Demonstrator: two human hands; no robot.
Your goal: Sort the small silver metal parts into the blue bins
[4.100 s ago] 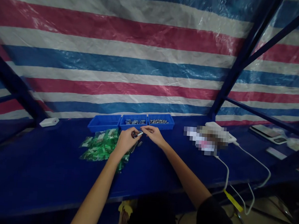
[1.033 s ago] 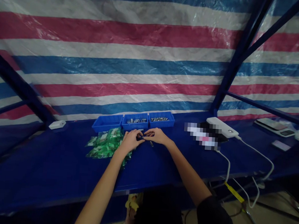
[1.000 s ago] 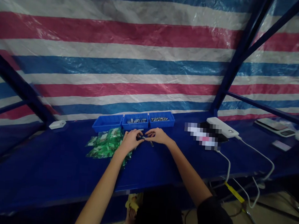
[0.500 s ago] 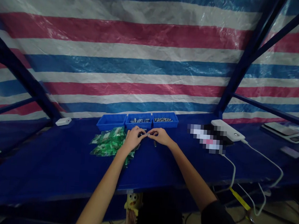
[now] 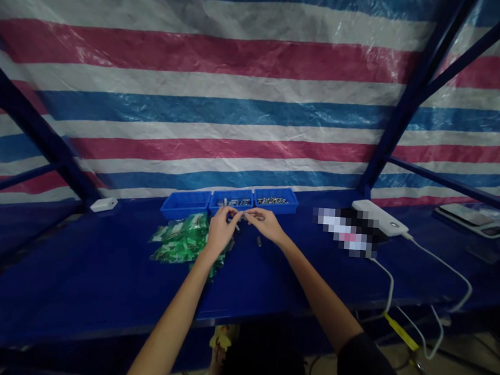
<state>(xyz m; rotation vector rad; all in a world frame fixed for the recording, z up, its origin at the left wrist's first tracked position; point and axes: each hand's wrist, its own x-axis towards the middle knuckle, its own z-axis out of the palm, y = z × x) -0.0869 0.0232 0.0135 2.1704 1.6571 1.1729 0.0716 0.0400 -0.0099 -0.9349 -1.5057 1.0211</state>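
Observation:
My left hand (image 5: 222,226) and my right hand (image 5: 268,224) meet fingertip to fingertip just in front of the blue bins. Both are pinched around something small and greyish that I cannot make out. A small dark cylindrical piece (image 5: 259,241) lies on the table below my right hand. Left of my left hand is a heap of green-tinted plastic bags (image 5: 182,240) with small parts inside. Behind my hands, the middle blue bin (image 5: 231,209) holds metal parts, and the right blue bin (image 5: 279,209) holds many small shiny pieces.
The left blue bin (image 5: 185,207) stands in line with the others on the blue table (image 5: 98,280). To the right are a white power bank (image 5: 378,217), a blurred-out screen (image 5: 347,231) and white cables (image 5: 441,264). A white adapter (image 5: 104,204) sits at left.
My hands have shifted slightly away from me, towards the bins, with the fingertips still together. The dark piece near my right hand shows more fully.

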